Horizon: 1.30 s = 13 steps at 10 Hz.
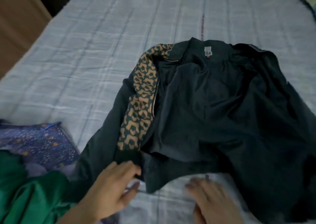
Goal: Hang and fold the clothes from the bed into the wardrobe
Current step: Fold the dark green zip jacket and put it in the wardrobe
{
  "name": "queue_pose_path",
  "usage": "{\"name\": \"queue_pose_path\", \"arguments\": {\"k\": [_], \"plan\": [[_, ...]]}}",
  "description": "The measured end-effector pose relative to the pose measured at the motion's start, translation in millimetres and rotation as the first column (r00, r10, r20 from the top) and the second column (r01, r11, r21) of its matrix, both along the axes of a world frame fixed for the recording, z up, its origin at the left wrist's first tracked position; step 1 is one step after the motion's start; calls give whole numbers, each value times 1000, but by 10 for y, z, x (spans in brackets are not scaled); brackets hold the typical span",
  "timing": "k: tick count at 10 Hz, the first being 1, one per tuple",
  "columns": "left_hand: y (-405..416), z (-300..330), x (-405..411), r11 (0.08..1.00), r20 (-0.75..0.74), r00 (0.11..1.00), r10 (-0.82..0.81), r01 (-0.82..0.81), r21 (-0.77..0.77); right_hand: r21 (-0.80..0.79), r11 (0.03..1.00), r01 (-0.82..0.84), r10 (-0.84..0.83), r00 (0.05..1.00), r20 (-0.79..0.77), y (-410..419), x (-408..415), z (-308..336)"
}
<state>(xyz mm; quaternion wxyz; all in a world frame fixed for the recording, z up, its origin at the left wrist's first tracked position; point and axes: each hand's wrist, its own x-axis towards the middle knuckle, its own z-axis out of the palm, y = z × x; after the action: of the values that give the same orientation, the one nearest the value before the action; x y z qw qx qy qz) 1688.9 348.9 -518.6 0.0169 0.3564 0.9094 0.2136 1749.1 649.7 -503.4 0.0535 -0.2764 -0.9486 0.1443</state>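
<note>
A dark jacket (213,107) with a leopard-print front panel lies opened, lining up, on the pale blue checked bed sheet (85,52). My left hand (112,187) lies at the jacket's near hem, fingers straight and touching the fabric edge. On the sheet just below the hem, my right hand (210,199) rests flat with spread fingers, holding nothing. Both hands are blurred.
A blue patterned garment (39,143) and a green garment (25,194) lie in a pile at the bed's near left. A brown wooden surface (15,27) stands past the bed's left edge. A greenish item (309,1) shows at the far right.
</note>
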Motion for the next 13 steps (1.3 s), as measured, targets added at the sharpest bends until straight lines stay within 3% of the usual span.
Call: {"name": "queue_pose_path", "arguments": {"k": [1,2,3,4,5,6,7,8,9,10,11,12,13], "plan": [[5,-135,313,968,83,996,-21,41,-250,12,931,-364,350,905,241,117,333,-130],[295,-131,323,951,98,975,201,-170,-259,-17,975,-223,219,936,274,311,276,-89],[559,-172,196,895,93,916,391,-354,-272,41,974,-223,202,937,287,443,120,-110],[557,-179,72,902,-45,945,324,-322,-288,169,925,-341,247,875,415,665,39,-46],[355,-116,0,912,-192,970,148,-209,-352,326,812,-483,281,815,508,716,17,103],[287,199,83,812,-77,996,-55,0,-584,119,826,-552,345,660,667,737,298,90],[196,347,348,579,150,980,-130,198,-791,-125,853,-507,445,580,682,641,817,108],[71,397,610,477,234,953,-192,300,-826,-209,876,-434,432,516,740,536,1220,148],[-155,398,692,631,203,950,-237,310,-711,-97,840,-533,387,466,796,322,1304,305],[-388,418,696,840,86,970,-227,240,-487,65,808,-585,436,670,601,45,1140,511],[-479,520,614,923,60,996,70,-42,-383,-34,742,-670,666,729,157,-484,986,520],[-589,500,491,897,94,981,167,-111,-428,-159,668,-727,744,649,160,-1144,923,314],[-641,627,345,900,283,949,137,0,-435,-192,701,-687,709,641,296,-1529,914,12]]}}
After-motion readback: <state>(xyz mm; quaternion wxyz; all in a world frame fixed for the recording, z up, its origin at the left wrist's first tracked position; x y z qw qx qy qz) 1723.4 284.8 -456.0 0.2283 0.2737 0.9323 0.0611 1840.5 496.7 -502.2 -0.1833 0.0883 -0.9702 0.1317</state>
